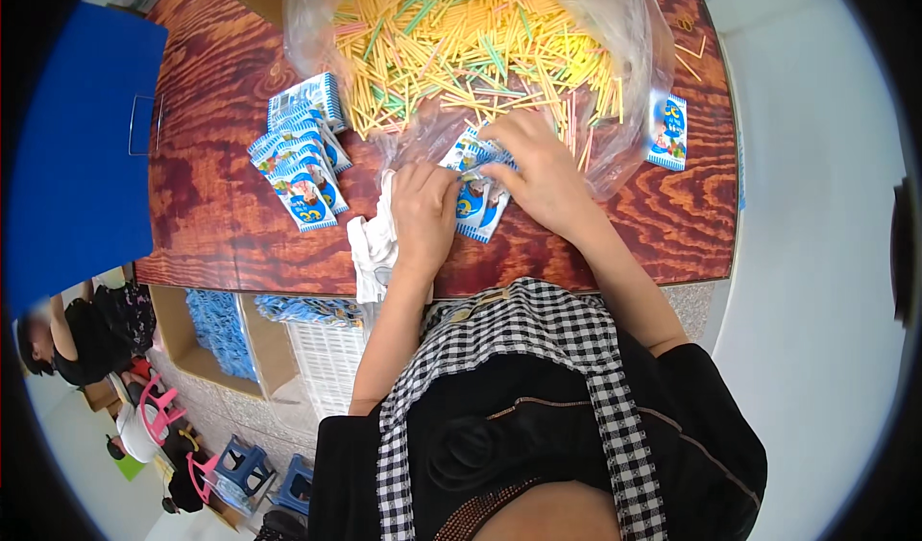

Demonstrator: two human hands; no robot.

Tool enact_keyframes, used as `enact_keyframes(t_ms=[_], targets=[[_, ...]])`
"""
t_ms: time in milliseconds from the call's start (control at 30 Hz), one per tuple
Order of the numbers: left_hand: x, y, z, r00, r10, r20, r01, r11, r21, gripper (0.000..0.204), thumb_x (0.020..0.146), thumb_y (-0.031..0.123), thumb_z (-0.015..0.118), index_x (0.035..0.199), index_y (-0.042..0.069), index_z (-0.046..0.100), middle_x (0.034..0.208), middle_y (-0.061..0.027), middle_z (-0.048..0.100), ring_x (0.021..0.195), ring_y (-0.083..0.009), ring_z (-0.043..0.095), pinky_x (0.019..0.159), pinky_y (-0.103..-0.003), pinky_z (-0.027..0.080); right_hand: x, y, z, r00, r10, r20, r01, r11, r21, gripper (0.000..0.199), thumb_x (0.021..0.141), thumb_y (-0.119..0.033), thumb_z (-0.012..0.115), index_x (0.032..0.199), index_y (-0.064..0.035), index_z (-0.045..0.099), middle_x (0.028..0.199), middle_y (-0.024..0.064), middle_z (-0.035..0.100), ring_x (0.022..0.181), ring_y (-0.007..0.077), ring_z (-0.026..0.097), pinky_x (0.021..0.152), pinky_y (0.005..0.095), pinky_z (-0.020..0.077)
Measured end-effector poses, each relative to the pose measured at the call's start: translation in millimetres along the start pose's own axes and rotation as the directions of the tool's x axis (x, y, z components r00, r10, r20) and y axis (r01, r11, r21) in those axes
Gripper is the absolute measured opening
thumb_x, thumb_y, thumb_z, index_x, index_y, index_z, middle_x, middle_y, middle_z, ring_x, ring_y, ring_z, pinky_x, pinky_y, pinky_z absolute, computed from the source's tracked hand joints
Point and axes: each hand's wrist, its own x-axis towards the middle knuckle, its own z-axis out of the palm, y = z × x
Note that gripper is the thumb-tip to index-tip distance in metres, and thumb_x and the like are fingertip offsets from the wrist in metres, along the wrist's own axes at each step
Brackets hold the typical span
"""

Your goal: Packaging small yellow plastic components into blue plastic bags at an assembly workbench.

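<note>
Two small blue-and-white sachets overlap on the wooden table in front of me. My right hand pinches the upper sachet near its middle, thumb and forefinger bent over it. My left hand is closed at the left edge of the sachets, its fingertips on that edge; what lies under its fingers is partly hidden. Beneath my left wrist lies a crumpled white cloth. Just beyond my hands, an open clear plastic bag spreads around a heap of thin yellow, green and pink sticks.
Left of my hands, several matching sachets lie in an overlapping stack; another sachet is at the right edge. A few loose sticks lie nearby. Below the table stand a cardboard box of blue packets and a white basket. Other people sit far left.
</note>
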Motion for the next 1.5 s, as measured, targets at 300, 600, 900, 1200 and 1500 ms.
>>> enact_keyframes(t_ms=[300, 600, 900, 1200, 1500], targets=[[0, 5, -4, 0.994, 0.051, -0.092, -0.047, 0.998, 0.047, 0.019, 0.075, 0.001, 0.063, 0.094, 0.004, 0.066, 0.094, -0.0089, 0.064, 0.086, -0.0264, 0.058, 0.075, -0.037, 0.045, 6, -17, 8, 0.982, -0.179, -0.057, 0.179, 0.984, -0.009, 0.031, 0.070, -0.009, 0.071, 0.099, -0.0045, 0.061, 0.113, 0.0099, 0.056, 0.108, 0.0321, 0.050, 0.093, 0.0416, 0.0399], [-5, 1, -5, 0.911, -0.411, 0.026, 0.381, 0.816, -0.434, 0.009, 0.082, -0.001, 0.066, 0.090, -0.001, 0.064, 0.080, -0.0080, 0.058, 0.070, -0.0134, 0.054, 0.064, -0.023, 0.042, 6, -4, 10, 0.978, -0.164, -0.131, 0.167, 0.986, 0.013, 0.017, 0.072, 0.004, 0.056, 0.087, -0.0017, 0.061, 0.101, 0.0099, 0.060, 0.101, 0.0294, 0.054, 0.087, 0.0381, 0.0422], [-6, 2, -8, 0.961, -0.242, -0.134, 0.185, 0.923, -0.338, 0.004, 0.083, -0.003, 0.060, 0.087, -0.003, 0.059, 0.080, -0.0111, 0.058, 0.073, -0.0225, 0.056, 0.067, -0.030, 0.044, 11, 36, -46, 0.992, 0.068, -0.107, -0.076, 0.995, -0.069, 0.016, 0.088, -0.014, 0.058, 0.096, -0.0005, 0.062, 0.089, 0.0142, 0.064, 0.079, 0.0284, 0.062, 0.072, 0.0339, 0.0484], [-2, 20, -3, 0.986, -0.094, -0.140, 0.053, 0.960, -0.276, 0.013, 0.077, -0.006, 0.063, 0.087, 0.001, 0.056, 0.081, -0.0131, 0.058, 0.074, -0.0304, 0.056, 0.066, -0.036, 0.044, -1, 40, -33, 0.933, 0.319, -0.165, -0.356, 0.764, -0.538, 0.038, 0.078, -0.030, 0.070, 0.094, 0.0013, 0.055, 0.090, 0.0208, 0.061, 0.079, 0.0395, 0.062, 0.069, 0.0460, 0.0490], [-11, 12, 7, 0.992, -0.114, -0.055, 0.095, 0.959, -0.266, 0.010, 0.078, -0.003, 0.064, 0.085, 0.001, 0.057, 0.079, -0.0137, 0.057, 0.072, -0.0319, 0.056, 0.063, -0.038, 0.043, -2, 40, -18, 0.914, 0.368, -0.170, -0.394, 0.707, -0.588, 0.027, 0.081, -0.020, 0.057, 0.097, 0.0020, 0.053, 0.091, 0.0229, 0.060, 0.084, 0.0388, 0.062, 0.070, 0.0474, 0.0499]])
